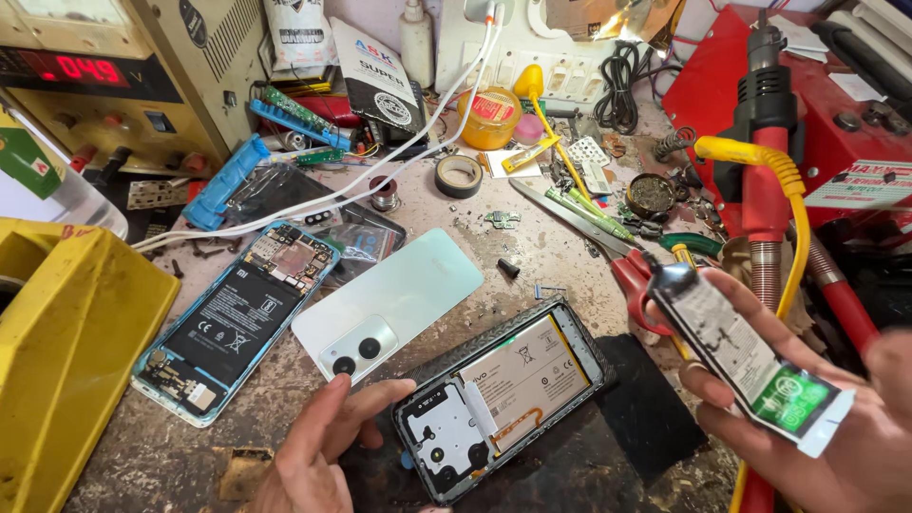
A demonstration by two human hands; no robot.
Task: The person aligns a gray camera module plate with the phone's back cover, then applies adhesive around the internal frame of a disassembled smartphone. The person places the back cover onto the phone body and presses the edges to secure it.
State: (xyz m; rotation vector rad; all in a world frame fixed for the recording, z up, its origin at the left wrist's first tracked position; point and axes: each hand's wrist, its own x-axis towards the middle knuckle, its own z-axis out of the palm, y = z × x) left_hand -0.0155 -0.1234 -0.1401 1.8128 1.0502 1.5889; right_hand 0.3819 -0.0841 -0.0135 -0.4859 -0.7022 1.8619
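The left hand (318, 446) rests on the bench (532, 261) with its fingers loosely spread, the fingertips touching the upper corner of an opened phone (503, 399) that lies back-side up, its battery and inner plate exposed, on a dark mat (636, 408). The right hand (807, 418) is closed around a squeeze tube (736, 347) with a dark nozzle end and a green-and-white crimped tail; the tube is held tilted above the bench, its nozzle pointing up and away from the palm, just to the right of the opened phone. Directly beyond the left hand's fingertips lies a pale green back cover (389, 304) with two camera holes, outer face up. Further to the left of that hand lies a second opened phone (233, 318) with a blue frame, its black battery and circuit board showing. Beyond the right hand, scissors with red handles (608, 252) lie on the bench, their handles close to the tube's nozzle. Well beyond both hands stand a roll of dark tape (459, 175) and a yellow jar (489, 119). A yellow box (66, 370) sits at the far left of the left hand.
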